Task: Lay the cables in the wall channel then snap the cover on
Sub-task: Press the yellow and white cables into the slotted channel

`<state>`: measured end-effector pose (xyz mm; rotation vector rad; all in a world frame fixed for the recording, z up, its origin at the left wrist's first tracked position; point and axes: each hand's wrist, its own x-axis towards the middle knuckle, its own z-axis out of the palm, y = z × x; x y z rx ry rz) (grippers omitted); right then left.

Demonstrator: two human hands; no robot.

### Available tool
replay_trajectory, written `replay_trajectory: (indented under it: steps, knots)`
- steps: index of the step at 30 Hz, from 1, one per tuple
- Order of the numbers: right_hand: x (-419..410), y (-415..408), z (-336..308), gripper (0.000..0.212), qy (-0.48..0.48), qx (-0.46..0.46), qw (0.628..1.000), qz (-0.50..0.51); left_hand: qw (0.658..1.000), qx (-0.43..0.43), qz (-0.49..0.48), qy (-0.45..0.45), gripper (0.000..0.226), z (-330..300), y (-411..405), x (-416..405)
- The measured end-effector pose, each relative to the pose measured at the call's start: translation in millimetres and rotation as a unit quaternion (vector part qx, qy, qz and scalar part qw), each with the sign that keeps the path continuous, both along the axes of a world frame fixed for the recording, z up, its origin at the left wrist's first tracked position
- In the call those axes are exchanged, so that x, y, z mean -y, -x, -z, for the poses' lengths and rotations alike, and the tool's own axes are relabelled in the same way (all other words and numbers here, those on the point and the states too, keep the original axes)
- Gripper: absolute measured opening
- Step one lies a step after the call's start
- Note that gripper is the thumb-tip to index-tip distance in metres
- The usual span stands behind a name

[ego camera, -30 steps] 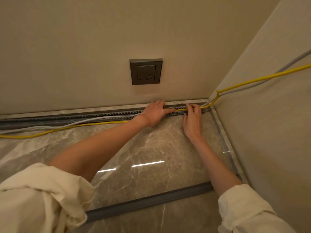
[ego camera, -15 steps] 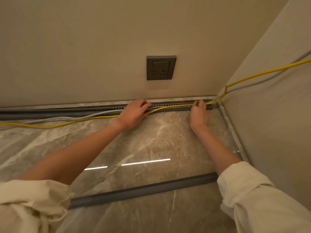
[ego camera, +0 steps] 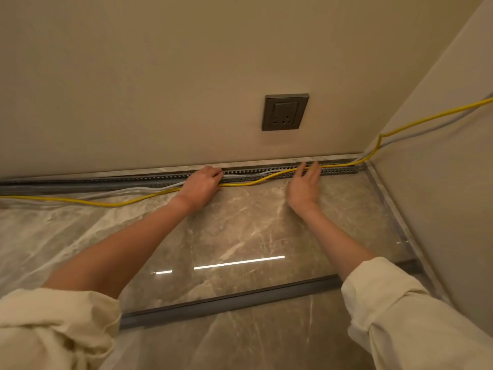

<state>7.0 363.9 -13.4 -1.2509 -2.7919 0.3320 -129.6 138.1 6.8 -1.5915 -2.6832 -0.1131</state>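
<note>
A grey slotted wall channel (ego camera: 248, 174) runs along the foot of the back wall. A yellow cable (ego camera: 88, 202) and a grey cable (ego camera: 128, 189) lie loose on the floor at the left and enter the channel near the right corner. My left hand (ego camera: 201, 186) has its fingers curled over the cables at the channel's front edge. My right hand (ego camera: 304, 188) presses with straight fingers on the yellow cable at the channel further right. The long grey cover strip (ego camera: 240, 300) lies on the floor near me.
A dark wall socket (ego camera: 285, 112) sits above the channel. The cables climb the right wall (ego camera: 440, 182) from the corner. The polished marble floor (ego camera: 240, 231) stretches between the channel and the cover strip.
Both hands have shifted left along the channel, the left one further. More of the yellow cable now lies in the channel near the corner. The view has panned left.
</note>
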Motion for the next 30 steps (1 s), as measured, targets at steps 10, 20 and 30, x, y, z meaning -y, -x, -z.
replay_trajectory:
  steps: [10,20,30]
  knots:
    - [58,32,-8,0.022,-0.120,-0.015,0.944,-0.308,0.999,-0.030,0.037,0.021,0.043,8,8,8]
    - [46,40,-9,0.012,-0.304,-0.030,0.863,-0.403,0.997,0.016,0.052,-0.049,0.045,14,17,14]
    - [53,53,-17,0.025,-0.161,0.000,0.941,-0.298,0.995,0.056,0.066,-0.059,0.046,8,34,10]
